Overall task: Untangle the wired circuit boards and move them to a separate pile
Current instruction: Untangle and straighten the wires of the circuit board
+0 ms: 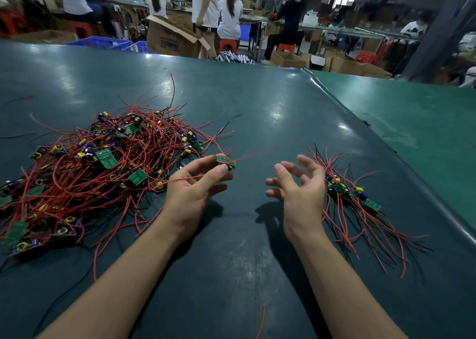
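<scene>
Both my forearms came in from the bottom edge, bare, angled toward the middle of the dark green table (257, 274). One loose red wire scrap (261, 322) lay between them near the edge. My left hand (190, 191) was palm up, thumb and fingertips pinching one small circuit board (226, 161) held just above the surface, its red wires (255, 154) trailing right and back left into the heap. My right hand (298, 184) was empty, palm turned inward, fingers spread and loosely curved, blurred, gripping nothing. Just right of that hand sat the sorted pile (353, 194): roughly three or four green boards with yellow and blue parts, red and black leads fanned out toward me; exact count unclear. Left of my left hand lay the tangled pile (98, 168), far bigger, dozens of boards knotted in red wire, too many to count. Beyond the table's far edge: an open cardboard box (172, 38) with dark print I couldn't read, blue crates (103, 42), red stools (228, 45). At least six people at long benches, mostly in white tops, one in black (291, 19). More cartons (342, 64) on the floor at right.
</scene>
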`<state>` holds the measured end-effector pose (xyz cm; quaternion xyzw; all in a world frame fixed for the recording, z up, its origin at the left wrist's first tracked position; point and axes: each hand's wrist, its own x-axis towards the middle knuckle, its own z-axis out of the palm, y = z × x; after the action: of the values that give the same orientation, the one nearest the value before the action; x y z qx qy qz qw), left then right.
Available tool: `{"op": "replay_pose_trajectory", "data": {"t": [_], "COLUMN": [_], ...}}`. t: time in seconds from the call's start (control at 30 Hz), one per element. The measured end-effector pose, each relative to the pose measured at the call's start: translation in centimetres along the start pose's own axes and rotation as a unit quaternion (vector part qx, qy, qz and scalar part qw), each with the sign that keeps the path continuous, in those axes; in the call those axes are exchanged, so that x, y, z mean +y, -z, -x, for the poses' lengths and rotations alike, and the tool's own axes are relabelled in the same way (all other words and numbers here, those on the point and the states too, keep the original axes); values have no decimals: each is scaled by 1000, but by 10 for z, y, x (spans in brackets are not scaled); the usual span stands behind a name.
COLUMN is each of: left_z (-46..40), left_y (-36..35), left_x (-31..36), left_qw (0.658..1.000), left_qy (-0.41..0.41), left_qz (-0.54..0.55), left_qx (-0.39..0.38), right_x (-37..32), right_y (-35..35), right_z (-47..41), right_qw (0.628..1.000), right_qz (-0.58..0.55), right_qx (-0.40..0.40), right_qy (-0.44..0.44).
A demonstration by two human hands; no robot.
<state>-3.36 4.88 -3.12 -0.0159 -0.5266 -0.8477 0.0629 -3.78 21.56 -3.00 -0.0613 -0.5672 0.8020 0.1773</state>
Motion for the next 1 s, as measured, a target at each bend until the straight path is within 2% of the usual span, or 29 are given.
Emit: {"op": "replay_pose_trajectory", "data": {"t": [0.03, 0.13, 0.2, 0.3, 0.4, 0.5, 0.63, 0.87, 0.93, 1.0], "left_z": [0, 2, 5, 6, 5, 5, 4, 4, 5, 5], "left_y": [1, 2, 0, 0, 0, -2, -1, -1, -1, 1], "left_x": [0, -1, -3, -3, -2, -3, -3, -6, -7, -5], "left_qw": [1000, 996, 993, 994, 994, 994, 992, 990, 990, 990], "left_qy": [13, 41, 45, 48, 68, 62, 64, 36, 30, 39], "left_qz": [3, -24, -49, -29, -3, -40, -55, -109, -114, -88], "left_qx": [-15, -74, -99, -96, -88, -80, -96, -79, -74, -103], "right_x": [-1, -1, -1, 0, 2, 1, -1, -3, -2, -2], "right_y": [-1, -7, -9, -7, -5, -6, -7, -6, -8, -9], "right_z": [0, 8, 11, 13, 12, 13, 10, 11, 11, 10], "right_qw": [998, 971, 953, 942, 942, 955, 955, 950, 952, 957], "right_qz": [2, 10, -13, -27, -21, 13, -52, -22, -33, -56], "right_qx": [-19, -160, -237, -289, -297, -266, -245, -282, -268, -242], "right_qy": [-54, -178, -188, -170, -154, -133, -157, -134, -142, -152]}}
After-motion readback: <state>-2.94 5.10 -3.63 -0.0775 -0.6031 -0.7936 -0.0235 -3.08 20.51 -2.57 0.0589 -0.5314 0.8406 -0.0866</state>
